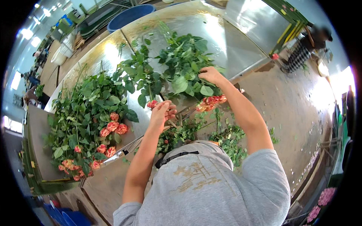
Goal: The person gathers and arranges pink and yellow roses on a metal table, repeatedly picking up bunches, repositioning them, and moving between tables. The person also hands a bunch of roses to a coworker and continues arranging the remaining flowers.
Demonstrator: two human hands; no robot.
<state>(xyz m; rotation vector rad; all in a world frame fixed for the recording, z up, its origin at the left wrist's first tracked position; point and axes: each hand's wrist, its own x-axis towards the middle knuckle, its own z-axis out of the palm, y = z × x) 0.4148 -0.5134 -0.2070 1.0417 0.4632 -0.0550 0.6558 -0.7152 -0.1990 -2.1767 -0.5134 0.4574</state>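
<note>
My left hand is at the table's front edge, thumb and forefinger close together beside a red-and-cream rose bloom. Whether it pinches the bloom cannot be told. That rose's leafy stem runs away from me across the metal table. Further right, my right hand has its fingers curled at the leaves of a rose bunch; its grip is partly hidden by foliage. The blooms of this bunch hang over the near edge. A larger pile of roses lies at the left, its orange-red blooms towards me.
Cut leaves and stems litter the floor around me. A blue tub stands behind the table, with white buckets at far left. Another person is at the upper right. Pink flowers show at the lower right.
</note>
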